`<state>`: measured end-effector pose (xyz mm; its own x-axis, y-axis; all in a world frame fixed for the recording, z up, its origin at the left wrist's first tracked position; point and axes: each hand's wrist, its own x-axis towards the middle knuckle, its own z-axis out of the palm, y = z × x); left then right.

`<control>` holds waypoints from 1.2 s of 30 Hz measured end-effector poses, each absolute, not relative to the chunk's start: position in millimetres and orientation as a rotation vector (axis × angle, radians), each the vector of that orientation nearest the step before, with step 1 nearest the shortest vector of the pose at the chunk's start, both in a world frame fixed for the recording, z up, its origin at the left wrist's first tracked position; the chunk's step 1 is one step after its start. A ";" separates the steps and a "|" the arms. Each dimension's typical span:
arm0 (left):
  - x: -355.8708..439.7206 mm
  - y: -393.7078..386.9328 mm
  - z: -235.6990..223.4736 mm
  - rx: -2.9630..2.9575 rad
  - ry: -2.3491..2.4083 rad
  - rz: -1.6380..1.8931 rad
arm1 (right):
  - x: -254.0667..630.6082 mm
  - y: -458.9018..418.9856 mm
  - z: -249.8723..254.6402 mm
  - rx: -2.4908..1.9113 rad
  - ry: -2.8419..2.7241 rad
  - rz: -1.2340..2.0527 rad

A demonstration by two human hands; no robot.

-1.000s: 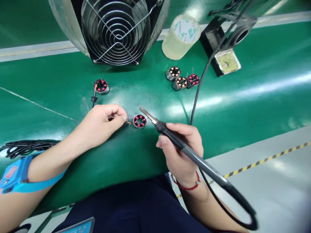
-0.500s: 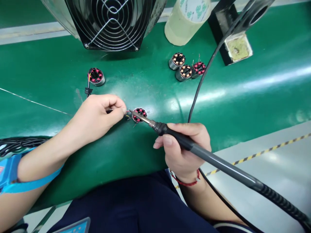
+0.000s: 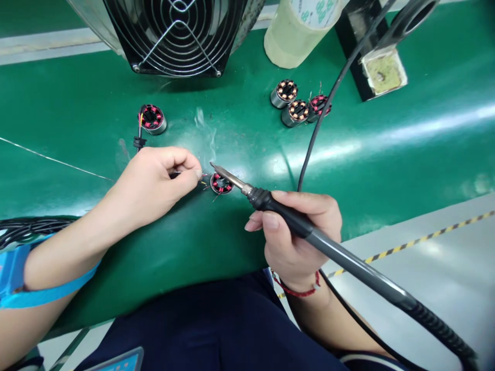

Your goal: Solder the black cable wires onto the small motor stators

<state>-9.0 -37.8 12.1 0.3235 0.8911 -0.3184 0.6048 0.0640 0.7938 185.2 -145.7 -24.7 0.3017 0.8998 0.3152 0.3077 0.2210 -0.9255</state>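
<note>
Up and slightly right goes the tip of the soldering iron [image 3: 348, 262], off the wire ends [image 3: 203, 178] it was meeting a moment ago, and now I see a wisp of smoke [image 3: 212, 144] just beyond it. Right below the iron's metal shaft sits the red-wound coil ring [image 3: 221, 184], flat on the green bench [image 3: 232, 237], between the two hands. On its left, my left hand [image 3: 164, 180] has thumb and fingertips pinched on the thin wires, their ends reaching toward the ring; whether they touch it, I can't quite tell at this size. On its near right, my right hand [image 3: 303, 234] grips the iron like a pen.

Farther left, I've got a second red-wound ring [image 3: 153, 119] with a black cable [image 3: 139, 143] attached. Far right stand two copper-wound rings [image 3: 295, 113] and a red one [image 3: 318, 107], clustered beneath the tape roll [image 3: 299, 36]. Beyond that, right again, is the iron stand [image 3: 358, 56] with its yellowish sponge [image 3: 383, 72]. The fan [image 3: 178, 41] fills the far side, and coiled black cable [image 3: 34, 226] lies near left.
</note>
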 end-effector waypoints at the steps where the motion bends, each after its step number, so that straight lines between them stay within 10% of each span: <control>1: -8.9 -37.8 12.1 1.637 1.375 0.381 | 185.6 -145.6 -24.5 -1.330 -1.255 0.614; 36: -23.4 -46.2 15.0 1.776 1.306 0.410 | 169.3 -69.3 -29.8 -1.178 -1.895 0.840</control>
<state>-23.4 -46.2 15.0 0.3951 0.8917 -0.2210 0.6052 -0.0716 0.7929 169.3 -69.3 -29.8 -0.3052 0.9202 0.2452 0.4365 0.3640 -0.8228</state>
